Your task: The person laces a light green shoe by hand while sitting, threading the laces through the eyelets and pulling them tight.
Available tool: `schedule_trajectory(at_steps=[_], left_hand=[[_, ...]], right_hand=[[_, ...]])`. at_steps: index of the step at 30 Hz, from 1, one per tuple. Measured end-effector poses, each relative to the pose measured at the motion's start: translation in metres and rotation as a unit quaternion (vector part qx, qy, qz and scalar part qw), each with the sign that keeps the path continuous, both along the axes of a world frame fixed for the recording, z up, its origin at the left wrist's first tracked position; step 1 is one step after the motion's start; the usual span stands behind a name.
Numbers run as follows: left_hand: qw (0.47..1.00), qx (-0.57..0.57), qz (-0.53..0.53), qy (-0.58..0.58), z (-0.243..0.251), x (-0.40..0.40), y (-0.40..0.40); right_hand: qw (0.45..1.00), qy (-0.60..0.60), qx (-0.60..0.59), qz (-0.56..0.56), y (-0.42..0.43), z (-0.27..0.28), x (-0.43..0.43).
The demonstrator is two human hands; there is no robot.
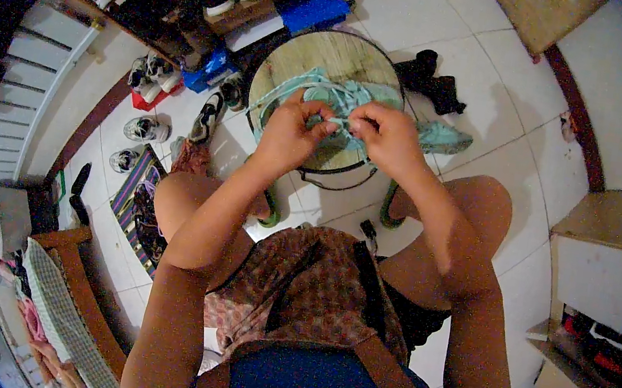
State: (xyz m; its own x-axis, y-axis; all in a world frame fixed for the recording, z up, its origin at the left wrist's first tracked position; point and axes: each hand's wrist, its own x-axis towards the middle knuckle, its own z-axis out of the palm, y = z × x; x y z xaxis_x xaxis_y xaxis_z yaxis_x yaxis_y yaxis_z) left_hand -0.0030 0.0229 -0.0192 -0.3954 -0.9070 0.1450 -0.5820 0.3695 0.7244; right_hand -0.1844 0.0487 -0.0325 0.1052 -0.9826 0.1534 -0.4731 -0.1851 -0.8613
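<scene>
A round wood-topped stool [330, 49] stands before me with a mint-green laced shoe [353, 96] on it. My left hand [296, 130] pinches a pale green shoelace [337, 121] between thumb and finger. Close beside it, my right hand [386, 136] grips the same lace area, the fingertips of both hands nearly meeting. Another mint-green shoe [442, 137] shows to the right, past the stool's edge, partly hidden by my right hand. Loose laces [284, 87] loop over the left of the stool top. My fingers cover part of the shoe and laces.
A shoe rack [116, 18] full of shoes stands at the upper left, with a blue box [314, 9] by it. Black cloth [434, 83] lies on the tiles behind the stool. Several shoes and a striped mat [132, 188] are at left; a cabinet [600, 279] is at right.
</scene>
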Motion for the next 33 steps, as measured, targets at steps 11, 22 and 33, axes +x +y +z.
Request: schedule_trajectory(at_steps=[11, 22, 33], left_hand=[[0.999, -0.04, -0.009, -0.006, -0.001, -0.002, 0.002], [0.998, -0.055, 0.004, -0.021, -0.003, -0.006, 0.003], [1.0, 0.014, -0.012, 0.006, 0.008, 0.0, 0.002]], right_hand=[[0.999, 0.032, -0.031, -0.006, 0.0, 0.004, 0.004], [0.999, 0.046, -0.017, -0.012, 0.001, 0.0, 0.008], [0.999, 0.009, 0.02, 0.042, -0.003, 0.001, -0.007]])
